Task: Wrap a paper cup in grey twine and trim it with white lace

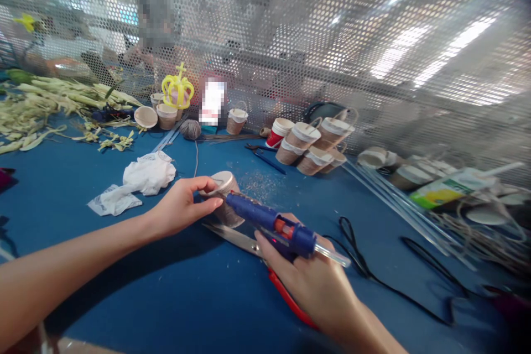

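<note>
A blue hot glue gun (265, 220) is in my right hand (319, 282), a clear glue stick showing at its back end. Its nozzle meets the side of a small cup (233, 215) wrapped in brown twine, with a white rim. My left hand (178, 204) grips this cup near the rim between thumb and fingers; the other fingers are partly hidden. Under the glue gun lie scissors (238, 239) with a red handle, partly covered by my right hand. Grey yarn runs from a ball (190, 129) toward the cup.
Crumpled white plastic (149, 174) lies left of the cup. Several twine-wrapped cups (305, 141), pliers (267, 159) and clear glue sticks (398, 210) lie farther back and right. A black cord (390, 293) loops at right. Dried husks (62, 97) cover the far left. A perforated metal screen (265, 38) stands behind.
</note>
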Tool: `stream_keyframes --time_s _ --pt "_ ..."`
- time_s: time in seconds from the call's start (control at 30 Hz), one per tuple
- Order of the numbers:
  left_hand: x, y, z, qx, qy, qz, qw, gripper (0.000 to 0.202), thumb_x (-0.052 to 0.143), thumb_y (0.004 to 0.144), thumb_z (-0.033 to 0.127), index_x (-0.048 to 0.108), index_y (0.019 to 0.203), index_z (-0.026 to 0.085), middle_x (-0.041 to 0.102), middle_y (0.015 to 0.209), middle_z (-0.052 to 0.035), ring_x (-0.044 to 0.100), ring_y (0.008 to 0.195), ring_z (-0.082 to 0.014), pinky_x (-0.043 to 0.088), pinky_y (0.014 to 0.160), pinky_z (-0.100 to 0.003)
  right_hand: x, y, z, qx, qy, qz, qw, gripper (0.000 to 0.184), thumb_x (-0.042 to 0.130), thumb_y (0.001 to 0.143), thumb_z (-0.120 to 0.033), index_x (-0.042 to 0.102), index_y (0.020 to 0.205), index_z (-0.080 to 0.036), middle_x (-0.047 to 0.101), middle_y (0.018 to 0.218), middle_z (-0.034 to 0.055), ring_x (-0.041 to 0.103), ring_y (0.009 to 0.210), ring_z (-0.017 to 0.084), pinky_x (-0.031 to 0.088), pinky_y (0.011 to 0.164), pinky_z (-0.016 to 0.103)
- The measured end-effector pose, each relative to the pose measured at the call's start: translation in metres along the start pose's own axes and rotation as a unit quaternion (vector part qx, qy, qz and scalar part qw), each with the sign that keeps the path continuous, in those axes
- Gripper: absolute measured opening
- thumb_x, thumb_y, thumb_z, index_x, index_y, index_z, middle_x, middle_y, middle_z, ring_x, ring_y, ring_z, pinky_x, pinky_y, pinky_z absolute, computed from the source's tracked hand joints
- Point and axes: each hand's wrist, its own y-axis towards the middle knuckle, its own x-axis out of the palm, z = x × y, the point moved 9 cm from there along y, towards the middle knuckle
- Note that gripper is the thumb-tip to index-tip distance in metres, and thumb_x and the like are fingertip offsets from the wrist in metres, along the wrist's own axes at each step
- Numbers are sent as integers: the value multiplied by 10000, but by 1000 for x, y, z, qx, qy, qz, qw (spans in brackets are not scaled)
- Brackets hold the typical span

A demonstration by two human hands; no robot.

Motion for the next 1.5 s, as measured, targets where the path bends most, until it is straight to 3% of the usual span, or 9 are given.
stream_keyframes --time_s 0.3,0.67,1.0,1.5 --pt "-1 0 3 11 0 3 1000 109 520 735 240 588 735 155 598 709 6 519 675 -127 428 658 -243 4 0 0 5 12 -17 1000 98 490 769 -250 580 732 -242 651 650 49 618 572 200 496 544 317" --pt "2 0 4 19 5 -34 999 186 523 776 225 616 921 155 676 906 -19 592 834 -161 446 765 -255 -11 2 8 22 1 45 999 117 490 759 -263 586 698 -235 643 617 52 601 538 194 501 546 315" --pt "6 1 3 24 29 -69 997 414 521 777 243 524 1168 105 607 1151 -86 557 1006 -210 415 906 -325 -13 2 8 3 7 58 998 127 486 757 -244 589 691 -208 639 583 29 588 494 163 502 522 278" --pt "12 0 8 60 15 -108 992 394 509 795 223 514 1182 146 578 1202 -69 500 1122 -229 376 969 -350 -17 4 2 -26 -30 33 999 135 495 759 -241 598 684 -197 642 605 45 613 543 176 497 541 285"
